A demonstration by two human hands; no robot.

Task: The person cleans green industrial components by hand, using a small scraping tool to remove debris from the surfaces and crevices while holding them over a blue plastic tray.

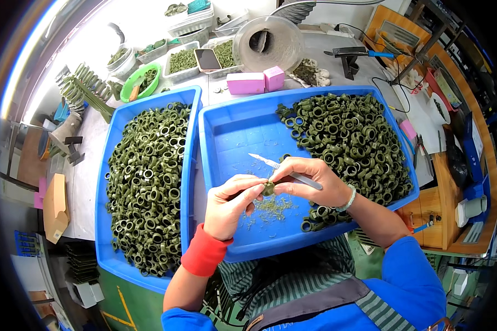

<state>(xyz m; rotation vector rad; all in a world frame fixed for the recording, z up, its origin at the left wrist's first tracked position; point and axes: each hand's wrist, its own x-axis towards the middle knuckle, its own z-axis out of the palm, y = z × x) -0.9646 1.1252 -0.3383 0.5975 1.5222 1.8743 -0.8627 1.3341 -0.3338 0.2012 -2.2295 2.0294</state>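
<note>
My left hand [232, 200], with a red wristband, pinches a small olive-green ring-shaped part [269, 189] over the right blue tray [248, 142]. My right hand [310, 180] has fingertips on the same part and also holds a metal scalpel [300, 178], its blade pointing to the upper left, away from the part. Below the hands, thin green shavings [273, 209] lie on the tray floor. A large heap of green ring-shaped parts [352, 136] fills the tray's right side. Another heap [149, 186] fills the left blue tray [101, 231].
Pink blocks [245, 83], a clear funnel-shaped hood [288, 45], a stained glove [310, 73] and a phone [207, 59] on tubs of small green parts are behind the trays. A green bowl [126, 93] stands at back left; pliers [423, 153] lie at right.
</note>
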